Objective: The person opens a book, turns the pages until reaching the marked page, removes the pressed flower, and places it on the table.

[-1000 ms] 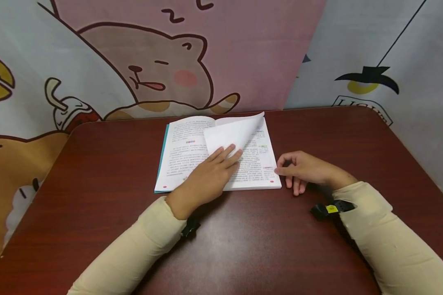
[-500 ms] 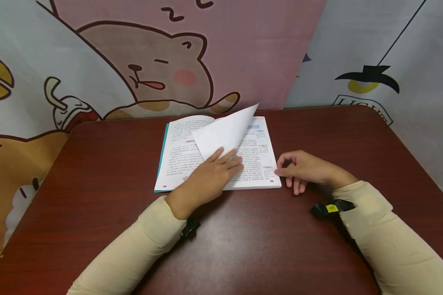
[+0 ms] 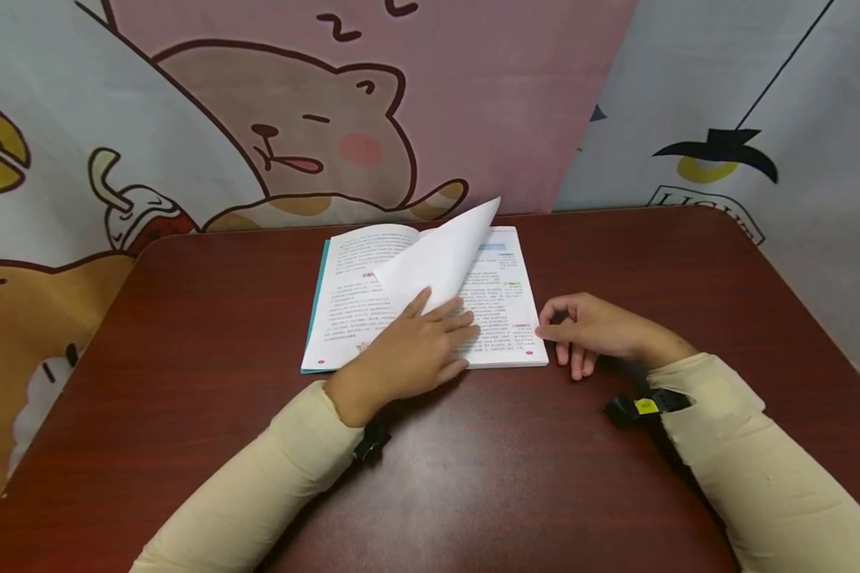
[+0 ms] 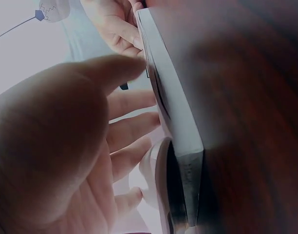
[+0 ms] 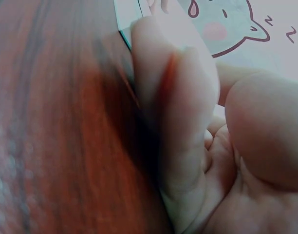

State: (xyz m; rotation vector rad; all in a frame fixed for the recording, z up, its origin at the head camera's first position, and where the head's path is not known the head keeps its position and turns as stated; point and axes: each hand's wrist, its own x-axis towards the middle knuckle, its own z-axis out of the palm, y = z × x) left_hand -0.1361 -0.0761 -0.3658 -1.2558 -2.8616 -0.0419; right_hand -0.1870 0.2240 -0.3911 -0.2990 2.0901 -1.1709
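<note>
An open book (image 3: 344,318) with printed pages and a teal cover edge lies on the table. One white leaf (image 3: 437,255) stands up from its middle, bent diagonally, with its tip pointing to the back. My left hand (image 3: 408,350) lies over the lower middle of the book, fingers spread, fingertips at the base of the raised leaf. In the left wrist view its fingers (image 4: 132,129) reach past the thick page edge (image 4: 173,97). My right hand (image 3: 591,326) pinches the lower right edge of the book between thumb and curled index finger; its other fingers hang down beside the book.
The dark red-brown table (image 3: 473,477) extends around the book. Behind its back edge hangs a cloth (image 3: 509,95) printed with cartoon animals. Both sleeves are cream, and a black strap device (image 3: 645,406) sits at the right wrist.
The raised leaf has swung leftward and stands higher. My left hand's fingers have spread and shifted slightly right, with the thumb now showing. The right hand has stayed in place.
</note>
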